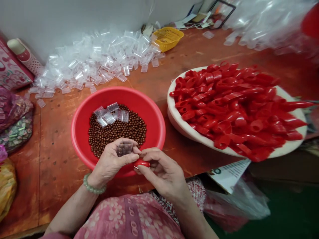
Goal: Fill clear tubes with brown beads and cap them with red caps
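Observation:
Over the near rim of a red basin (77, 132), my left hand (112, 161) grips a small clear plastic case (124, 149) with brown beads inside. My right hand (161, 169) pinches a small shiny red piece (142, 163) between thumb and fingers, close beside my left fingertips. Brown beads (132, 127) cover the bottom of the basin, and several clear cases (109, 117) lie on them. To the right, a white basin (179, 127) is heaped with red plastic parts (229, 103).
Clear plastic pieces (99, 59) are piled along the wall. Behind stands a yellow basket (168, 38). Filled bags (16, 122) sit at the left edge, near a pink-and-white bottle (25, 54). Clear plastic items (269, 26) lie at the back right of the wooden table (59, 142).

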{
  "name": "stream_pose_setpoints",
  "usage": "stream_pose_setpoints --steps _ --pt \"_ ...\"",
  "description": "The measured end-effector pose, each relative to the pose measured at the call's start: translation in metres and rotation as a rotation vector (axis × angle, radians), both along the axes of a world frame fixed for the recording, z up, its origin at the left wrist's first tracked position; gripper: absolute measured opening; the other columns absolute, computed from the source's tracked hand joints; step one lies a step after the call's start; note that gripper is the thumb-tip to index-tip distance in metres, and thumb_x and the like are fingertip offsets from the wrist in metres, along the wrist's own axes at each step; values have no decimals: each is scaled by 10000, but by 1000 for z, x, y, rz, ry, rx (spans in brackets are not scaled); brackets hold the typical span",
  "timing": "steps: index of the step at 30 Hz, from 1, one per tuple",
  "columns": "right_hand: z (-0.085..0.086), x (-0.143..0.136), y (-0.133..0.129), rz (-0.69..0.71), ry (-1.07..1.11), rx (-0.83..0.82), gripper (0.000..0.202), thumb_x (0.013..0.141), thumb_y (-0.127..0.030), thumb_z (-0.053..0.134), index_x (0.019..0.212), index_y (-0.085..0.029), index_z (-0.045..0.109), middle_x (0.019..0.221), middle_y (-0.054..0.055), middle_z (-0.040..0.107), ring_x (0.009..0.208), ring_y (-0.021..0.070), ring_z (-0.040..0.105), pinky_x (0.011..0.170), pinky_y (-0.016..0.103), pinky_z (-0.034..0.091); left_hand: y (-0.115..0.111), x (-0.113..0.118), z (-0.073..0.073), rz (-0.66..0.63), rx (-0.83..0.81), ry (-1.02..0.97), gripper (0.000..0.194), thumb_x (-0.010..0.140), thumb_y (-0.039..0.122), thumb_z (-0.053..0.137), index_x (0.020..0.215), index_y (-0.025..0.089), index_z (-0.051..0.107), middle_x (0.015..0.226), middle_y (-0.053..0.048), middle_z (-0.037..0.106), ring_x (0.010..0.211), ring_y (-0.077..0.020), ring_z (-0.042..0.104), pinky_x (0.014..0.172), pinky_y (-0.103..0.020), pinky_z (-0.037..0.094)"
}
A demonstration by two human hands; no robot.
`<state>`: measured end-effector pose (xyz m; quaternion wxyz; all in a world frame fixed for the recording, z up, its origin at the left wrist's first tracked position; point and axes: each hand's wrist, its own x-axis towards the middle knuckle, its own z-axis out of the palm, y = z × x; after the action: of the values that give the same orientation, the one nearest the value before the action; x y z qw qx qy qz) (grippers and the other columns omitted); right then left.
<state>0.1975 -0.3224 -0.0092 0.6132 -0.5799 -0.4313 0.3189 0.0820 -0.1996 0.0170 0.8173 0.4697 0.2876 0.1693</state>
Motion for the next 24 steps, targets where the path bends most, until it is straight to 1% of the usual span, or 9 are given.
stream_pose_setpoints --steps 3,5,7,9,12,15,18,21,24 --pt "-1 3 0 -55 234 13 76 902 -230 595 961 -245 641 1020 39 626 731 140 691 640 287 632 0 -2 -3 12 -21 -6 286 756 290 776 999 177 675 931 -39 692 823 -121 608 807 -253 465" --pt "2 7 3 -134 294 54 104 909 -257 590 982 -259 663 997 33 654 731 160 711 644 317 643 1 -3 -3 8 -40 -4 281 772 324 760 999 177 681 937 -41 690 789 -111 597 791 -249 460" --pt "6 11 10 -210 284 79 116 899 -283 613 999 -263 668 925 25 693 699 168 717 642 327 643 1 -4 -4 -39 -61 -4 285 775 339 757 996 173 684 918 -39 681 764 -106 593 777 -246 460" --pt "10 12 21 -275 211 78 140 874 -301 654 1006 -257 672 842 17 718 664 163 710 637 313 632 1 -4 -4 -98 -106 -10 299 773 346 760 1002 173 677 888 -35 668 765 -116 602 767 -257 474" --pt "12 9 37 -339 55 92 139 824 -301 715 951 -249 694 829 8 723 707 152 697 664 286 603 1 -4 -6 -130 -163 -39 312 777 344 756 1018 173 655 827 -24 648 750 -122 602 738 -266 488" --pt "9 2 47 -322 -28 93 121 817 -295 717 928 -247 708 826 0 704 753 149 677 692 287 578 1 -4 -7 -181 -137 -54 261 784 337 751 933 143 659 769 -18 630 711 -101 574 728 -241 460" --pt "4 -2 49 -268 -9 81 96 821 -283 707 908 -242 714 808 -1 695 746 147 667 668 277 564 1 -4 -8 -206 -112 -39 270 782 373 748 800 125 644 719 -19 609 675 -96 547 700 -236 437" --pt "1 -2 48 -223 20 111 83 811 -218 708 890 -245 712 809 -14 700 738 130 665 670 256 559 1 -4 -8 -193 -101 -49 301 770 405 752 788 130 630 698 -13 588 649 -97 523 663 -238 419" --pt "0 0 46 -207 9 121 93 815 -181 699 889 -237 706 820 -13 708 741 125 672 690 258 568 0 -4 -7 -203 -75 -46 314 773 416 743 754 134 606 676 -4 564 629 -91 498 639 -234 399"
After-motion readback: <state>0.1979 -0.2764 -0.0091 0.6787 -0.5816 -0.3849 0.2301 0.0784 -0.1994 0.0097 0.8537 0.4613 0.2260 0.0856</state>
